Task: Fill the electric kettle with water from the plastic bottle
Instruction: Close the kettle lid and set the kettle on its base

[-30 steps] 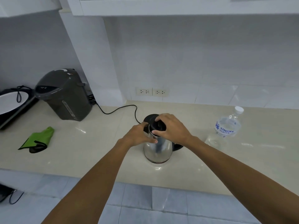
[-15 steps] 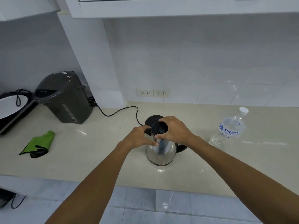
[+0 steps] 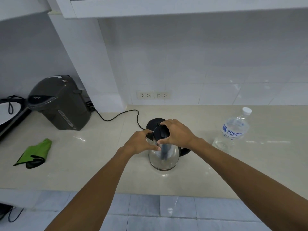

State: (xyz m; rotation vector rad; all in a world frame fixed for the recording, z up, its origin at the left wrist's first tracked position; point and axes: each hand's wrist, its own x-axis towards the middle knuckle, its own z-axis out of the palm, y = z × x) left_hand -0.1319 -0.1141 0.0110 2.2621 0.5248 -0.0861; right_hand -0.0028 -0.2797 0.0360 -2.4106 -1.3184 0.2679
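A shiny steel electric kettle [image 3: 164, 155] stands on the beige counter [image 3: 103, 155], just in front of its round black base [image 3: 154, 121]. My left hand [image 3: 141, 144] grips the kettle's rim on the left side. My right hand [image 3: 176, 133] holds the black lid [image 3: 160, 133], which is tilted up off the opening. The kettle's black handle sticks out to the right under my right wrist. A clear plastic water bottle [image 3: 233, 130] with a white cap and blue label stands upright to the right, apart from both hands.
A dark grey hot-water dispenser [image 3: 60, 102] stands at the back left, and its black cord [image 3: 120, 116] runs to the kettle base. A green cloth [image 3: 35, 153] lies at the left. Wall sockets [image 3: 153, 95] sit behind. The counter's front edge lies below the kettle.
The black lid has tilted up under my right hand, and more of it shows. Both hands stay on the kettle.
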